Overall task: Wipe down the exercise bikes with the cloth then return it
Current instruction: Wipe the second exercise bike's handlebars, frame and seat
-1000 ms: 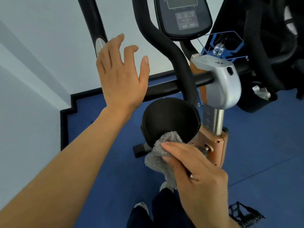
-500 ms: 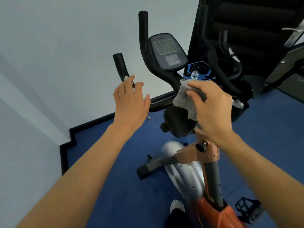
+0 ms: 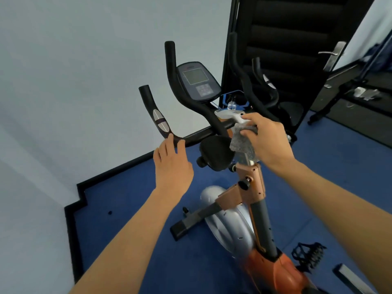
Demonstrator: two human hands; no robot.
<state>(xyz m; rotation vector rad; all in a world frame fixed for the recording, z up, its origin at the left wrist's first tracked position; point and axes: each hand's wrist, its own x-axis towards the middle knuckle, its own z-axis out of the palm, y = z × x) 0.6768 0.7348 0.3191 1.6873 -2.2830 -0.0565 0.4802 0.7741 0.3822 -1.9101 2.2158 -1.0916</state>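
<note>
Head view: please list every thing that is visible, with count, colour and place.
bike: one, copper, silver and black, centre
console: one, black with grey screen, top centre
handlebar: one, black, left of console
cloth: one, grey, on the handlebar post
pedal: one, black, lower right
floor: one, blue, below
wall: one, white, left
door handle: one, silver, upper right
left hand: one, open, at the handlebar
right hand: one, holding the cloth
</note>
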